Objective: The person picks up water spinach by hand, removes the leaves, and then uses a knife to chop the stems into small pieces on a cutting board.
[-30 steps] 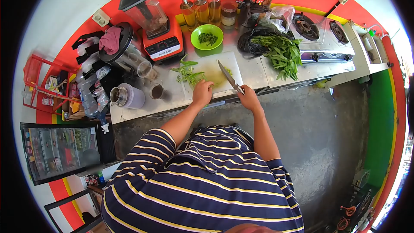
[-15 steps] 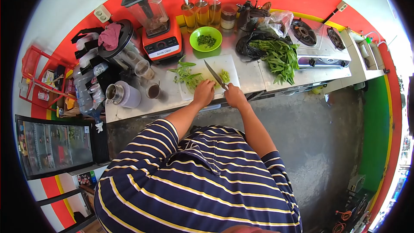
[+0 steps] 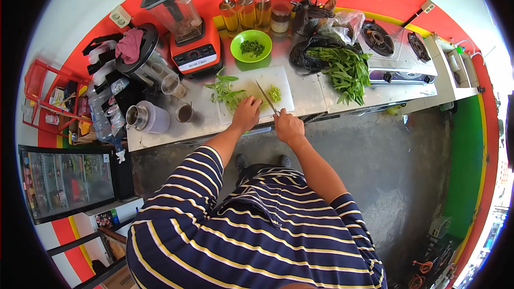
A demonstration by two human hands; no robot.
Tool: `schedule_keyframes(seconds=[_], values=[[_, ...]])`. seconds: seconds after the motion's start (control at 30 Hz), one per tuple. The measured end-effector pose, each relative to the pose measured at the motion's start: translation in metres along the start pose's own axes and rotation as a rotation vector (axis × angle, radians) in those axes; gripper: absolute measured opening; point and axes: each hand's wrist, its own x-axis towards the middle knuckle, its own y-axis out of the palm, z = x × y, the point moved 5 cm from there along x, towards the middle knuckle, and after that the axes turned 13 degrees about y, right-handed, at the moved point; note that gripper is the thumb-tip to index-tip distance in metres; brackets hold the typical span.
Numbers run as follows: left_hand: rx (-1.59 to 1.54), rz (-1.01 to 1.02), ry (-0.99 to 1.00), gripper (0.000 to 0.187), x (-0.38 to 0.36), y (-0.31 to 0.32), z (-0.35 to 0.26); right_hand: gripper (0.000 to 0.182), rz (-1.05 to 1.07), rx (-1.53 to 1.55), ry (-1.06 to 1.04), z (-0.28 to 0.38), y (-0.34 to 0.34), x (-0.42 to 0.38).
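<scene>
My right hand point(image 3: 289, 127) is wrapped round the handle of a knife point(image 3: 266, 95), whose blade points up and left over the white cutting board point(image 3: 287, 76). Left of the blade, my left hand point(image 3: 247, 113) has its fingers closed on leafy greens point(image 3: 227, 92) that spread over the board's left side. A small heap of chopped green pieces point(image 3: 274, 94) lies just right of the blade. Behind the board stands a lime-green bowl point(image 3: 235, 49) with dark chopped greens point(image 3: 252, 48) inside.
A red blender point(image 3: 196, 56) and several pump bottles point(image 3: 246, 13) stand at the back. Left are a metal-mouthed flask point(image 3: 154, 118) and a dark-filled glass point(image 3: 184, 112). A large leafy bunch point(image 3: 345, 72) rests on a black bag point(image 3: 306, 56), beside a gas stove point(image 3: 397, 48).
My view has shifted slightly, and my feet now show below the counter. The knife and both hands stay over the front of the board, with the blade a little more upright.
</scene>
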Motion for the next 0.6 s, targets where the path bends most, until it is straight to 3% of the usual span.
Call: schedule_keyframes(seconds=[0.3, 0.37, 0.6], values=[[0.071, 0.001, -0.015, 0.026, -0.004, 0.002, -0.005, 0.037, 0.105, -0.053, 0.029, -0.006, 0.036, 0.002], [0.11, 0.001, -0.026, 0.028, -0.001, 0.002, -0.008, 0.036, 0.035, -0.06, -0.015, -0.002, 0.042, 0.007], [0.141, 0.004, -0.045, 0.028, -0.004, 0.007, -0.007, 0.031, 0.041, -0.104, -0.098, 0.009, 0.02, 0.02]])
